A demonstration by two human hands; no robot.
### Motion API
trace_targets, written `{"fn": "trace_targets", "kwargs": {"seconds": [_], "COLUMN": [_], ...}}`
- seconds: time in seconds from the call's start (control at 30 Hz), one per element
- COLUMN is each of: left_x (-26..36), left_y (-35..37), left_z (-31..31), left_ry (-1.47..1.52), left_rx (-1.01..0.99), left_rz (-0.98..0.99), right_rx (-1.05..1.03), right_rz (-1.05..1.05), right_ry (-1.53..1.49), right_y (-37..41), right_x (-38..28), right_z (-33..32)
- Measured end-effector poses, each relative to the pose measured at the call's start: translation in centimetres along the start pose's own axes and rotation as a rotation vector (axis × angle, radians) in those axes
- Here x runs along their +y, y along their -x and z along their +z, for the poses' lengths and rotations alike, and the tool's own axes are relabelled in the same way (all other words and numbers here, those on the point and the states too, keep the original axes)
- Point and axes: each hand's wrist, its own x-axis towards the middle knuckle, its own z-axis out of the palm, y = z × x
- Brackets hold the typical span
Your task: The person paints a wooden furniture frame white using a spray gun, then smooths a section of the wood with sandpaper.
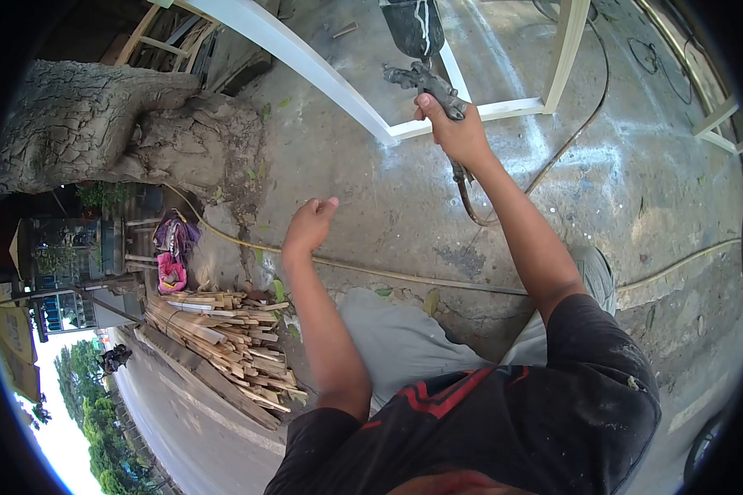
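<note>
My right hand (pixel 461 136) is wrapped around the handle of a paint spray gun (pixel 425 81). A dark paint cup (pixel 411 31) with white drips is attached to the gun. From the handle's lower end, an air hose (pixel 469 208) loops down and away to the right. Beyond the gun stands a wooden frame (pixel 326 78), mostly white, with a paler bare-looking post (pixel 568 54) at its right. My left hand (pixel 309 225) hangs in the air over the concrete floor, fingers curled in, touching nothing; I see nothing in it.
A thick tree trunk (pixel 99 124) rises at the left. Below it lie a pile of wood strips (pixel 223 338) and a pink bag (pixel 172 272). A yellowish hose (pixel 421 282) crosses the floor by my legs. White overspray marks the concrete (pixel 586 165).
</note>
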Motion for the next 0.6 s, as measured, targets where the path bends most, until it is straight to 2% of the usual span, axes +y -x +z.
{"fn": "trace_targets", "kwargs": {"seconds": [0.13,0.27,0.37,0.5,0.6], "left_x": [1.4,-0.2,-0.2,0.0,0.2], "left_y": [0.9,0.1,0.1,-0.3,-0.2], "left_z": [-0.3,0.6,0.7,0.9,0.8], "left_ry": [-0.035,0.005,0.007,-0.004,-0.020], "left_rx": [-0.027,0.011,0.011,-0.011,-0.009], "left_rz": [-0.021,0.028,0.023,0.022,0.015], "right_rx": [-0.078,-0.172,-0.264,-0.245,-0.212], "right_rz": [0.266,0.271,0.421,0.399,0.418], "right_ry": [0.175,0.317,0.432,0.447,0.309], "right_y": [-2.5,-3.6,-2.7,-2.5,-3.8], "right_x": [0.5,6.2,7.3,10.0,9.6], "right_z": [-1.7,-2.8,-3.6,-3.8,-3.7]}}
